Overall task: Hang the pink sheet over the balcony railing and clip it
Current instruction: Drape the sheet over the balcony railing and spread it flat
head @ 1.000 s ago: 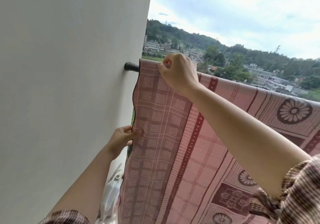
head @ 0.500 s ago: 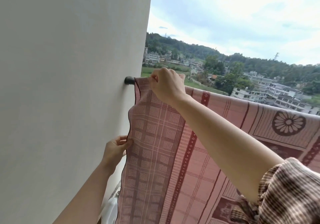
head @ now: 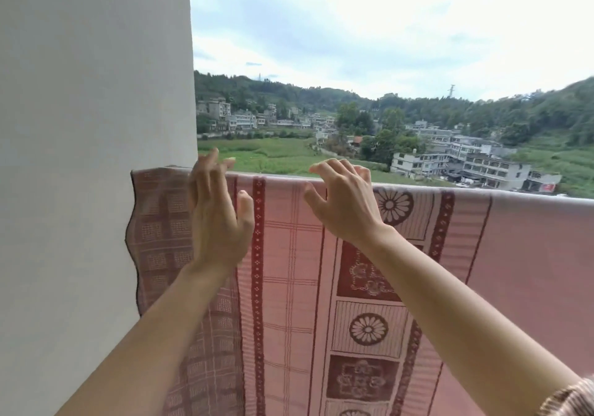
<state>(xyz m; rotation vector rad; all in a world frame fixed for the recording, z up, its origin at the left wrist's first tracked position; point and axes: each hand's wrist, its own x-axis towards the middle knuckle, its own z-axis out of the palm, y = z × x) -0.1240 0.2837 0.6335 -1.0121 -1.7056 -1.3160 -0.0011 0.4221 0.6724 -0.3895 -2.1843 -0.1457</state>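
The pink sheet (head: 289, 255), patterned with dark red bands and flower medallions, hangs draped over the balcony railing, which it hides completely. Its left edge lies against the white wall. My left hand (head: 218, 222) is raised in front of the sheet near its top fold, fingers spread, holding nothing. My right hand (head: 344, 203) hovers at the top fold further right, fingers curled and apart, fingertips just over the edge. No clip is visible.
A white wall (head: 90, 158) fills the left side, right beside the sheet's edge. Beyond the railing lies open air with fields, buildings and wooded hills far below.
Both hands have let go of the sheet. My left hand rose from the sheet's lower side edge to the top. The view lifted and the rail end is now covered.
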